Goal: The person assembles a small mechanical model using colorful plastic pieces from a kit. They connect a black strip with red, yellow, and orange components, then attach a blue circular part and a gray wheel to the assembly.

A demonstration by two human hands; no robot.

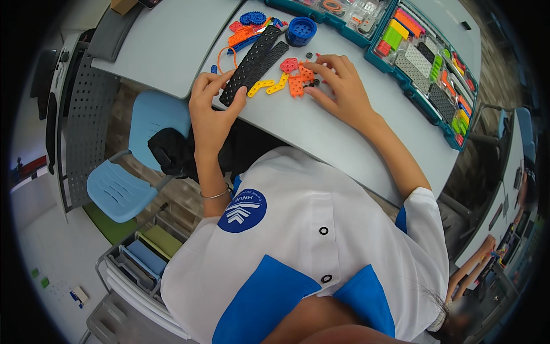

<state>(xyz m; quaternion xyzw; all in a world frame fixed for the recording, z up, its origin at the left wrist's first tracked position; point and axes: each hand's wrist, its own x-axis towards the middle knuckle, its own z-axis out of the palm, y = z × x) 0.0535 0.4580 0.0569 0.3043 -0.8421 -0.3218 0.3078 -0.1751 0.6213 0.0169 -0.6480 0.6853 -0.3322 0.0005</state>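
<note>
My left hand (213,106) is closed on the near end of a long black perforated plate (252,64), thumb on one side and fingers on the other. A second black plate (274,62) lies partly beneath it. My right hand (346,92) hovers at the orange perforated pieces (296,86), thumb and fingers apart; whether a fingertip touches them I cannot tell. Beside these lie a pink-red connector (289,65), bent yellow strips (277,85) and small black rings (309,55). An orange rubber band (219,59) lies just left of the plates.
A blue round wheel (301,31), blue gears (253,18) and loose orange and blue parts stand at the far side. A teal parts case (395,71) with coloured pieces lies open at the right. Light blue chairs (123,189) are at left. Another person's arms (478,261) show far right.
</note>
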